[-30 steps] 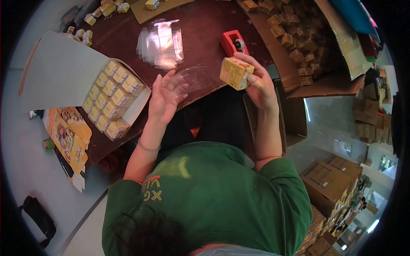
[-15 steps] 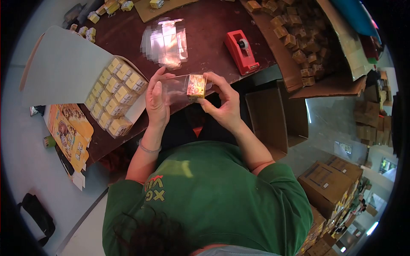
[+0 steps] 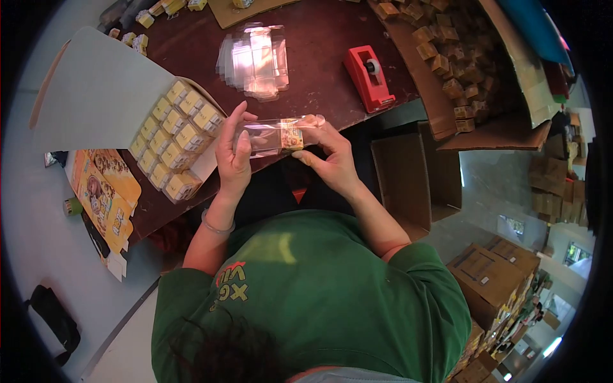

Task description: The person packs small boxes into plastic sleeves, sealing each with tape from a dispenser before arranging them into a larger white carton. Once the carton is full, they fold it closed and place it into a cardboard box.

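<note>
From the head view, I see the person's left hand (image 3: 233, 156) supporting one end of a clear plastic box-shaped sleeve (image 3: 262, 139), thumb and fingers spread around it. The right hand (image 3: 329, 150) pinches a small yellow printed cardboard box (image 3: 292, 135) at the other end, seemingly at least partly inside. I judge this sleeve as barely begun: one box is at its end, leaving length to fill; whether either end is closed, I cannot tell.

On the dark red table (image 3: 319, 51), flat clear plastic pieces (image 3: 255, 60) lie stacked, unused, near a red tape dispenser (image 3: 369, 80). The open white carton (image 3: 102, 96) holds rows of pale-yellow packs (image 3: 172, 140); the big brown carton (image 3: 498, 137) holds many loose small boxes (image 3: 440, 64).
</note>
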`<state>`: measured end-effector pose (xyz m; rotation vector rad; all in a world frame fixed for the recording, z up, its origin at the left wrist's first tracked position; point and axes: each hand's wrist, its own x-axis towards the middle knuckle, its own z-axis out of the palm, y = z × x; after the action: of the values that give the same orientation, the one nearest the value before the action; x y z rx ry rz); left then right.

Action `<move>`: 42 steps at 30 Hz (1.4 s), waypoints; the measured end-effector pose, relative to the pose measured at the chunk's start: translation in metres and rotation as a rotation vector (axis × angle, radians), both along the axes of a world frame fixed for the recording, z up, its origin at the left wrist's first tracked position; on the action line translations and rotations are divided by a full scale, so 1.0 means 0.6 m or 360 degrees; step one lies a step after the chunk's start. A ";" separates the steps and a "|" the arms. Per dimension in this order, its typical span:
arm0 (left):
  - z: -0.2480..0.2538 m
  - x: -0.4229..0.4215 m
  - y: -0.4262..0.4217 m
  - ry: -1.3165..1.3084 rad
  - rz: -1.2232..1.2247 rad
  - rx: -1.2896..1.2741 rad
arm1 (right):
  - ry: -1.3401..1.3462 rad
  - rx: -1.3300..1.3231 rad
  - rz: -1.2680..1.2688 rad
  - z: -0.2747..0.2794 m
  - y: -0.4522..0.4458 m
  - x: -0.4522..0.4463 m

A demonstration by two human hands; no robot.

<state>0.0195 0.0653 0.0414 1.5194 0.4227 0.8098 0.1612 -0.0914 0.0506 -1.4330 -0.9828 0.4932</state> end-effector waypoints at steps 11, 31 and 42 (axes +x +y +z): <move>-0.018 0.010 -0.052 -0.0019 -0.0426 -0.0659 | 0.0457 -0.0337 0.0544 0.024 -0.019 -0.001; -0.102 0.105 -0.003 0.0539 -0.0109 0.0351 | -0.1426 -0.1121 -0.0609 -0.067 0.292 0.633; -0.097 0.106 -0.001 0.0517 -0.0115 0.0348 | 0.0066 -0.1110 -0.0052 -0.068 0.336 0.621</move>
<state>0.0829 0.0647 -0.0166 1.8694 0.5270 0.5658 0.5338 0.1100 0.0096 -2.0405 -0.7801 0.8936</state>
